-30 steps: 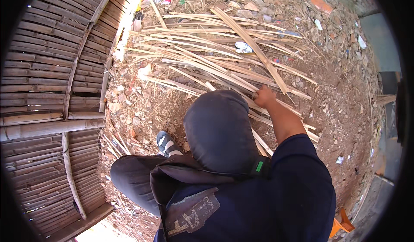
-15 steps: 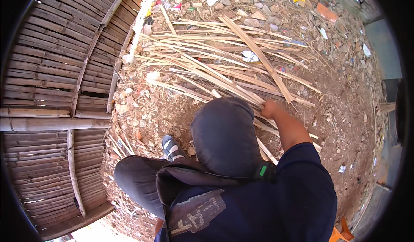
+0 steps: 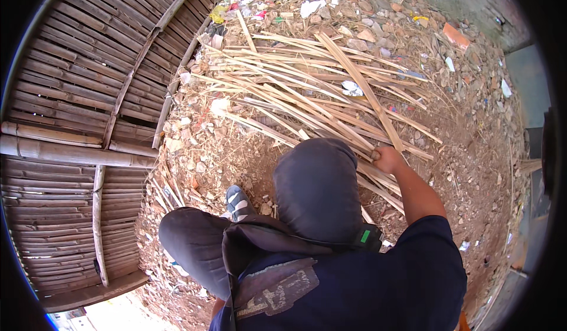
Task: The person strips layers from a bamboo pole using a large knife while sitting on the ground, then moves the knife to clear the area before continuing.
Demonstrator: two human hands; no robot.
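Observation:
My right hand (image 3: pixel 388 160) is closed at the near right end of a loose pile of split bamboo strips (image 3: pixel 295 89). A rounded brown end, like that of a wooden handle (image 3: pixel 375 154), pokes out of the fist; the rest of it is hidden, so its kind cannot be made out. One wider bamboo strip (image 3: pixel 360 89) lies slantwise over the others, its near end just beyond my hand. Of my left arm only a sliver of skin shows by the lower edge; the left hand is out of sight behind my body and leg.
A bamboo slat wall (image 3: pixel 88 83) stands along the left. Stones, litter and a piece of red brick (image 3: pixel 456 37) lie on the dirt at the far side. My bent knee (image 3: pixel 316 183) rises beside the pile, and my sandalled foot (image 3: pixel 238 203) rests on the ground.
My right hand has shifted slightly right and nearer, and the rounded end now shows more plainly at the fist. The whole view has turned and moved a little.

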